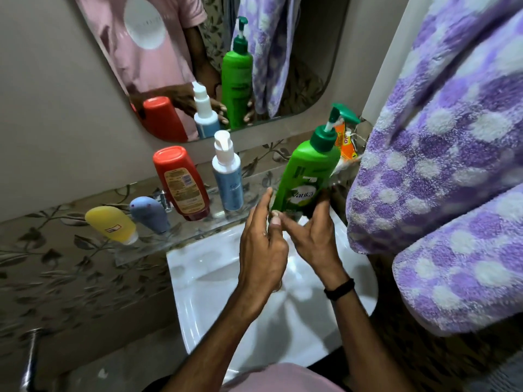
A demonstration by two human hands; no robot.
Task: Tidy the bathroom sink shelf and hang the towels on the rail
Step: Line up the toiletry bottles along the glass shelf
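Note:
Both hands hold a green pump bottle (307, 171) by its base, just above the right end of the glass shelf (147, 244). My left hand (261, 244) grips its left side and my right hand (312, 239) its right side. On the shelf stand a red bottle (181, 183) upside down on its cap and a white-and-blue pump bottle (228, 176). A yellow bottle (111, 224) and a small blue bottle (150, 213) lie further left. A purple-and-white spotted towel (441, 154) hangs at the right.
A white sink (203, 281) sits under the shelf. A mirror (175, 66) above reflects the bottles and the person. An orange packet (343, 142) is wedged behind the green bottle near the towel. A metal tap fitting (29, 360) is at the lower left.

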